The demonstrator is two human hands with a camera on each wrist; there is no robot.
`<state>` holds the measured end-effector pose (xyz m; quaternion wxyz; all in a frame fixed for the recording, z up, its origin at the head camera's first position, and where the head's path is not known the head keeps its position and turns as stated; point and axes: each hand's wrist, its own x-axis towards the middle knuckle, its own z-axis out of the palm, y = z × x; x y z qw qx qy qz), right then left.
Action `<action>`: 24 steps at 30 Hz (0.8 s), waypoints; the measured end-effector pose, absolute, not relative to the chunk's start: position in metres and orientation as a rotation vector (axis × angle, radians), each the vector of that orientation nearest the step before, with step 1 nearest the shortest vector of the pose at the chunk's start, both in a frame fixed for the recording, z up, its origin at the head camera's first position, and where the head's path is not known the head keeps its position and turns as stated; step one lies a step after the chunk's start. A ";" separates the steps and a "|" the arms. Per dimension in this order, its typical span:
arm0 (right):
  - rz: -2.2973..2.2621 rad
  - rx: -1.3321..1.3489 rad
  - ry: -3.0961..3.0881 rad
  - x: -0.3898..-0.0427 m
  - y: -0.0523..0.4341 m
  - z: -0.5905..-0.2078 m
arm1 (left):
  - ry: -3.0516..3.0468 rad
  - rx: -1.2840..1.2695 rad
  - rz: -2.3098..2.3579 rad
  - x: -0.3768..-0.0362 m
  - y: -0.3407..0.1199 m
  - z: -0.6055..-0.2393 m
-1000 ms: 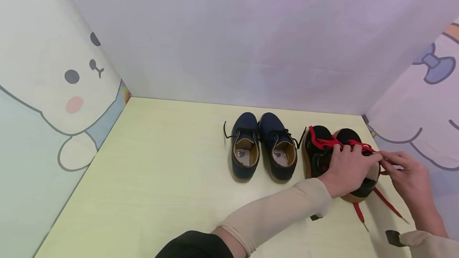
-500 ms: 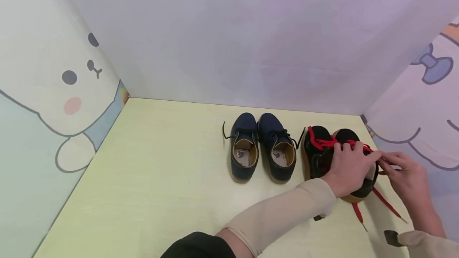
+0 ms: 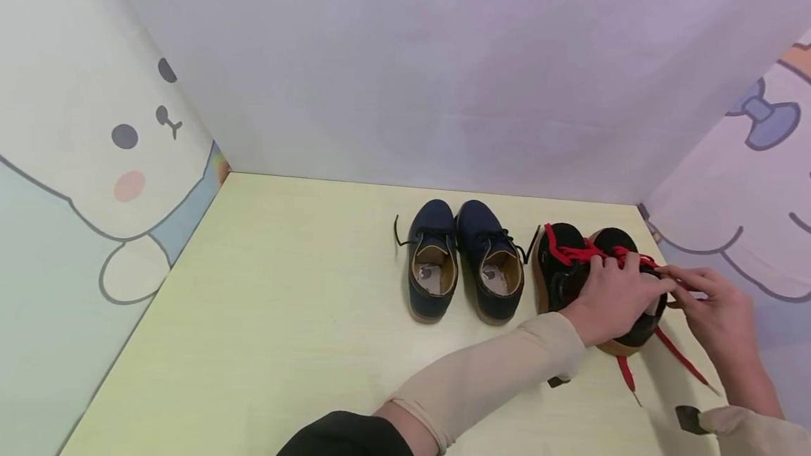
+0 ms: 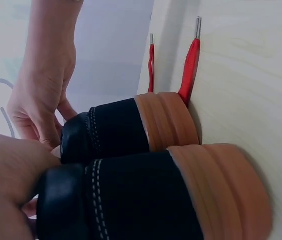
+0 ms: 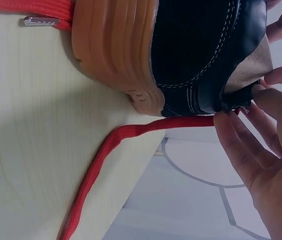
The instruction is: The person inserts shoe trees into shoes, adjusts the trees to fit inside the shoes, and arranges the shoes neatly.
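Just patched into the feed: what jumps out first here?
Both hands work at a pair of black shoes with red laces on the right side of the table: the left hand lies over them and the right hand has its fingers at the collar of the right-most shoe. Two loose red lace ends trail toward the table's near edge. A pair of navy shoes stands just to their left, untouched.

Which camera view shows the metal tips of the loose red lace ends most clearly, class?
The left wrist view: both red lace ends lie on the table, silver tips plain. The right wrist view shows one tip at its edge; the head view shows them tiny.
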<state>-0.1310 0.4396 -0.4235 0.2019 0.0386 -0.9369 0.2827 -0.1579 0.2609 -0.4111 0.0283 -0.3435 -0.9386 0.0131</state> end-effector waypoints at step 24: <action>0.815 0.087 -2.594 -0.132 0.437 -0.424 | -2.753 -1.048 -0.041 -0.175 0.247 -0.418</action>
